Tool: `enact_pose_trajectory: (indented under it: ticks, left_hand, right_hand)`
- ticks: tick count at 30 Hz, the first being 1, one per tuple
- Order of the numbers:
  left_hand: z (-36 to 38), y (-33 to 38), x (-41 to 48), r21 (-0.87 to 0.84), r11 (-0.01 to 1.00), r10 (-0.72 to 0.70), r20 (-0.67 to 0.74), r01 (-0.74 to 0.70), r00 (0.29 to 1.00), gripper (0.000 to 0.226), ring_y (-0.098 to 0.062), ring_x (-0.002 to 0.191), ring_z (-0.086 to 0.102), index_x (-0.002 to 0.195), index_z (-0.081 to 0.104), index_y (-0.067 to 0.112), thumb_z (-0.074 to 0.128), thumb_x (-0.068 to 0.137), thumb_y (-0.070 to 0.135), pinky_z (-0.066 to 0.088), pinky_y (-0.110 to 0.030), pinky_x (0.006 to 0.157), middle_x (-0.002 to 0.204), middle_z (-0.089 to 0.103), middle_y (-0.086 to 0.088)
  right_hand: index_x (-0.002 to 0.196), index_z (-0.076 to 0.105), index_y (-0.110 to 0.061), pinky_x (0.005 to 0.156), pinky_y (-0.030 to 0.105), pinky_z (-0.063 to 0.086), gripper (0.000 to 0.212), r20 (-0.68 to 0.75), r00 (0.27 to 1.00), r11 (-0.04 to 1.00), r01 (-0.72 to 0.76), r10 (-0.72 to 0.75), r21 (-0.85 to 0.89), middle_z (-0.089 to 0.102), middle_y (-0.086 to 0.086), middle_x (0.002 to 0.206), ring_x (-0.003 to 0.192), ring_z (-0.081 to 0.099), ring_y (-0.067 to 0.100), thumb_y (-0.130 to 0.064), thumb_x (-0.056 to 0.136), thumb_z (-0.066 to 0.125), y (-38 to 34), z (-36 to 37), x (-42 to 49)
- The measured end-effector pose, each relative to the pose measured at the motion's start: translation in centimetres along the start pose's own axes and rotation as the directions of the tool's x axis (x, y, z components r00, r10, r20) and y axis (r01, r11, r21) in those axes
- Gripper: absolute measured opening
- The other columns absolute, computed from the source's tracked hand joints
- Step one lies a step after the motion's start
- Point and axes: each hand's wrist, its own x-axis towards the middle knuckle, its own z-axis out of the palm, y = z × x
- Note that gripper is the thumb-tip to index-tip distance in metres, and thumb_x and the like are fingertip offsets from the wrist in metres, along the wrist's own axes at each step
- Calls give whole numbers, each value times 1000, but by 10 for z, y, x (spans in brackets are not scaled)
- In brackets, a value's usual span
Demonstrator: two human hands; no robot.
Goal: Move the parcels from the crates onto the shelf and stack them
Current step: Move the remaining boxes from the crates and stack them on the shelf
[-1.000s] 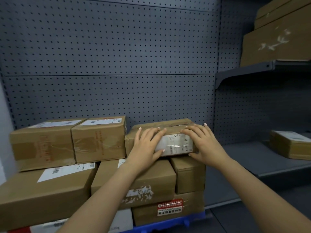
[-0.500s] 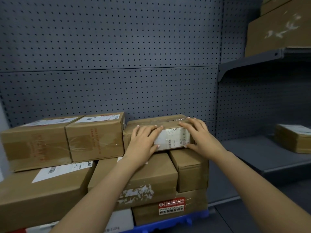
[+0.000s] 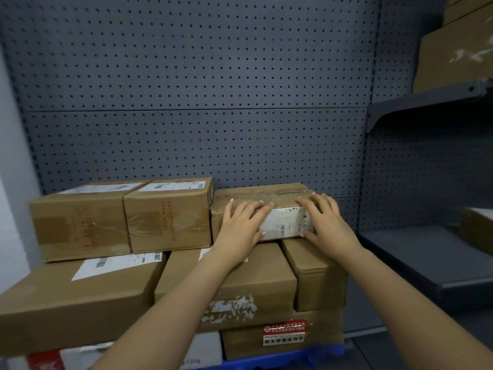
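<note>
A small brown parcel (image 3: 266, 194) with a white label on its near face lies on top of the stack of parcels. My left hand (image 3: 241, 229) presses flat against its near face on the left, fingers straight. My right hand (image 3: 326, 225) lies on its right end, fingers over the top front edge and thumb under the lower edge. Two taller parcels (image 3: 170, 217) stand side by side to its left. Beneath are larger parcels (image 3: 80, 297) and a blue crate (image 3: 280, 360) at the bottom.
A dark pegboard wall (image 3: 200, 89) rises behind the stack. A grey shelf (image 3: 426, 257) extends to the right with one parcel (image 3: 477, 231) at its far end. An upper shelf (image 3: 426, 100) carries large cartons (image 3: 458, 49).
Both hands have stayed on the small parcel; the parcel has slid slightly back and left against the taller one. The view has tilted a little.
</note>
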Motion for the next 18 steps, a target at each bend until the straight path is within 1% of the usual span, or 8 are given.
enact_pose_trajectory:
  ticks: [2,6,9,11,15,18]
  left_hand:
    - [0,0,0,-14,1000,-2,3,2,1000,65,-15,137,27,150,21,32,54,94,33,1,-47,117,148,34,5]
    - [-2,-1,-2,-48,999,14,-4,-14,1000,63,-15,136,29,150,25,31,54,94,29,1,-46,117,148,36,6]
    - [-6,-1,-3,-79,997,22,-35,-24,999,61,-14,136,31,147,31,29,56,92,25,0,-44,117,146,39,5]
    - [-10,-1,-4,-81,996,27,-57,-32,998,60,-15,135,33,146,34,28,58,91,25,1,-44,117,145,41,5]
    - [-18,2,-12,-89,995,22,-120,-33,992,57,-17,131,39,141,43,26,63,88,24,10,-45,117,139,48,3]
    - [-28,4,-26,-116,993,-19,-157,1,987,54,-15,131,39,139,46,27,64,88,25,10,-43,117,137,50,6]
  right_hand:
    - [148,23,-31,104,42,38,75,1,1000,1000,-9,9,-7,16,4,156,145,-1,24,-27,88,67,-2,0,0]
    - [148,23,-31,111,42,30,77,12,1000,998,-10,11,-54,18,4,156,145,1,25,-31,86,68,-4,-3,-2]
    - [147,25,-31,113,43,25,76,15,1000,1000,-17,17,-22,20,3,156,146,1,24,-32,85,70,-6,-6,-3]
    - [146,28,-32,114,43,23,73,3,1000,1000,-4,4,-7,21,2,156,146,1,23,-30,86,69,-9,-9,-5]
    - [145,31,-30,114,44,24,71,-30,999,1000,23,-23,-10,21,3,156,146,3,24,-29,86,69,-18,-15,-14]
    - [145,33,-29,114,42,25,69,-48,998,999,29,-28,19,21,3,157,145,6,23,-30,86,69,-30,-19,-28]
